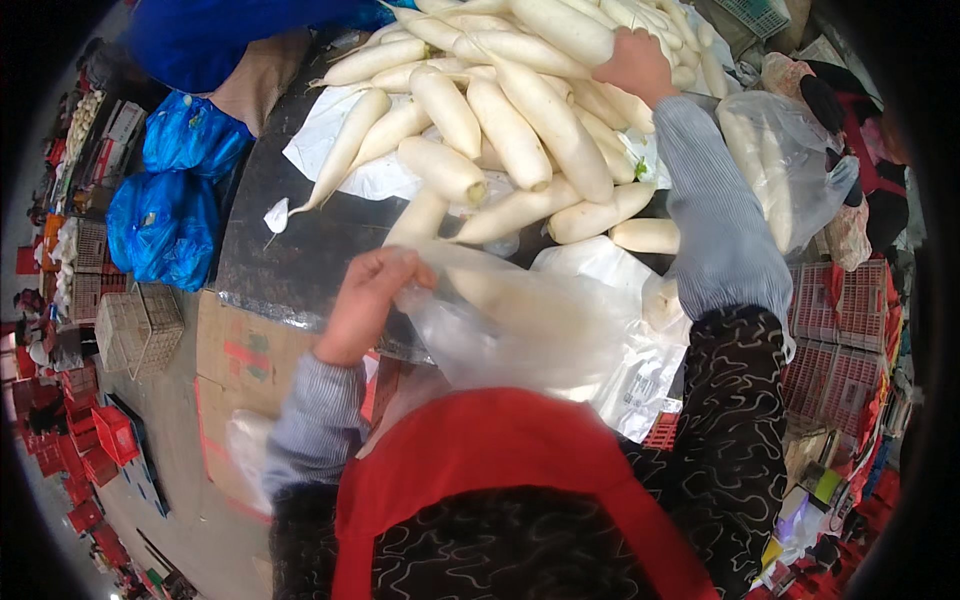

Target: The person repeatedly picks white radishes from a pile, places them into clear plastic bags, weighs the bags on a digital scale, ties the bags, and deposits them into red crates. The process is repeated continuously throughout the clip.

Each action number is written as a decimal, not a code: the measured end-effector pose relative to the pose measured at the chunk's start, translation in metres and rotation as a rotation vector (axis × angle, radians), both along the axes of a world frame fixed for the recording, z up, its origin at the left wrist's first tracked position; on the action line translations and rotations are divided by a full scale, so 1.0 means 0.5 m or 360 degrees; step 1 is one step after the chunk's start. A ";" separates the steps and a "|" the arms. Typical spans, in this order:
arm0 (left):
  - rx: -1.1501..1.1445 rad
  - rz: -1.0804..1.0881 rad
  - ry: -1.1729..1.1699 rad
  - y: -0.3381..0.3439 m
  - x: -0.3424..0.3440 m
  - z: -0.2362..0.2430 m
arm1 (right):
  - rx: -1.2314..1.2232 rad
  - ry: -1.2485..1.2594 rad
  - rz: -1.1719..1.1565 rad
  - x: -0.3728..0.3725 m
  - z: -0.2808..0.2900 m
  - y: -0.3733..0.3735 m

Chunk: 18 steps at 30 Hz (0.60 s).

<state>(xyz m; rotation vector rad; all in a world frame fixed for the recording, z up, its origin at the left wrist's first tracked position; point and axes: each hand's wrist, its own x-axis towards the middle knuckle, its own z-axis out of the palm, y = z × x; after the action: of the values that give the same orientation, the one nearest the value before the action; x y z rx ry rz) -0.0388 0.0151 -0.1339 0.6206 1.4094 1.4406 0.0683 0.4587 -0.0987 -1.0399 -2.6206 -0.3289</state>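
A heap of white daikon radishes (510, 135) covers the far part of the dark table. My left hand (366, 298) pinches the rim of a clear plastic bag (520, 335) at the table's near edge. Pale radish shapes show in and behind the bag's mouth, blurred by its film. At the back right of the heap, my right hand (638, 66) has its fingers curled around the thick end of a large daikon radish (563, 28). Its fingertips are partly hidden. White plastic sheeting (392, 180) lies beneath some radishes.
Blue plastic bags (165, 225) stand left of the table (285, 255), above a wire basket (140, 328). A filled clear bag (775, 165) is at the right beside another person. Red crates (838, 345) are stacked at the right. A blue-clad person (205, 45) is at the far left.
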 end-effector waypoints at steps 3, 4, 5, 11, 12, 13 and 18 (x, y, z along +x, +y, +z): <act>0.0027 -0.0057 -0.0122 0.029 -0.010 0.003 | -0.1572 0.0737 0.0314 0.090 0.034 -0.132; 0.0021 -0.0054 -0.0140 0.043 -0.012 0.008 | -0.1821 0.0843 0.0311 0.123 0.027 -0.189; 0.0033 -0.0065 -0.0171 0.056 -0.011 0.015 | -0.2044 0.1060 0.0383 0.154 0.008 -0.249; 0.0113 -0.0033 -0.0993 0.092 -0.050 0.080 | -0.2251 0.1048 0.0621 0.308 -0.136 -0.575; 0.0097 0.0024 -0.1118 0.087 -0.067 0.090 | -0.1696 0.0777 0.0632 0.318 -0.148 -0.609; 0.0144 -0.0061 -0.1145 0.078 -0.083 0.097 | -0.1566 0.0662 0.0481 0.328 -0.154 -0.650; 0.0023 -0.0299 -0.0641 0.018 -0.101 0.112 | -0.1475 0.0213 0.0196 0.325 -0.114 -0.765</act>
<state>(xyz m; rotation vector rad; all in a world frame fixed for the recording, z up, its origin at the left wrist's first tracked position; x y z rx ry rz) -0.0892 0.0239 -0.0781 0.4283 0.9995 1.3367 0.2309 0.0764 -0.1559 -1.0523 -2.6857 1.0354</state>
